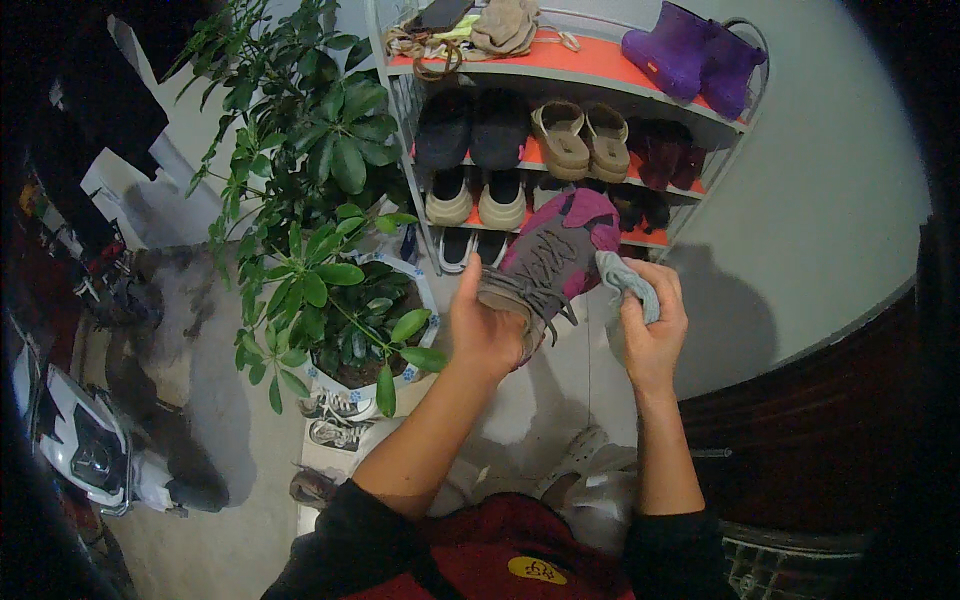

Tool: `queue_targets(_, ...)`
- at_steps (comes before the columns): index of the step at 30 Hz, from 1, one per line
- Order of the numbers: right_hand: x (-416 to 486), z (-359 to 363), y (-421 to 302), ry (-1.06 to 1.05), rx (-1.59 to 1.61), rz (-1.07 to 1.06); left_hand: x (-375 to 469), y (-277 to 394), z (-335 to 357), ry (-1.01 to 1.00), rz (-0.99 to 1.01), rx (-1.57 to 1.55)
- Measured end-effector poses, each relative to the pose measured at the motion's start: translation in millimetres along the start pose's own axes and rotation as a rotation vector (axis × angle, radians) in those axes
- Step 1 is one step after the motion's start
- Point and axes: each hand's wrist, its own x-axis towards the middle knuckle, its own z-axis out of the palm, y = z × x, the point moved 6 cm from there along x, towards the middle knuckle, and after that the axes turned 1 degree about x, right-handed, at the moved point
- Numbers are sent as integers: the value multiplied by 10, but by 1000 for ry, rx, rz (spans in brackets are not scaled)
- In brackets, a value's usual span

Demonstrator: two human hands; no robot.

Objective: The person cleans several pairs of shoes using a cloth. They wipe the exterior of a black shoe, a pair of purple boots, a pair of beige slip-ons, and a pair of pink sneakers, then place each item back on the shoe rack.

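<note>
A grey and magenta lace-up sneaker [551, 251] is held up in front of me, its toe pointing away towards the shoe rack. My left hand [487, 322] grips it around the heel end, with the thumb up along the side and part of the fingers hidden beneath. Pinched in my right hand [656, 322] is a crumpled light grey-green cloth [628, 285]. One end of the cloth is against or very close to the magenta side of the sneaker; actual contact I cannot tell.
A shoe rack [585, 56] with orange shelves holds purple boots [690, 56], beige slippers [562, 139] and dark slippers [442, 131]. Left of it, a leafy plant [330, 277] grows in a white pot [424, 300]. Canvas sneakers [337, 420] lie nearby; a white scooter [86, 442] stands far left.
</note>
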Motion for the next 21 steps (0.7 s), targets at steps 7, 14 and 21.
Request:
queue_targets(7,20,59,30,-81,-127,12,-9,-38,-85,11,-7,14)
queue_targets(14,89,-208,231,127,-232,-41,20,33,-97,-15,6,-26)
queue_targets(21,104,-107,35,133,-210,-133,-10,-124,-56,-28,-103,-3)
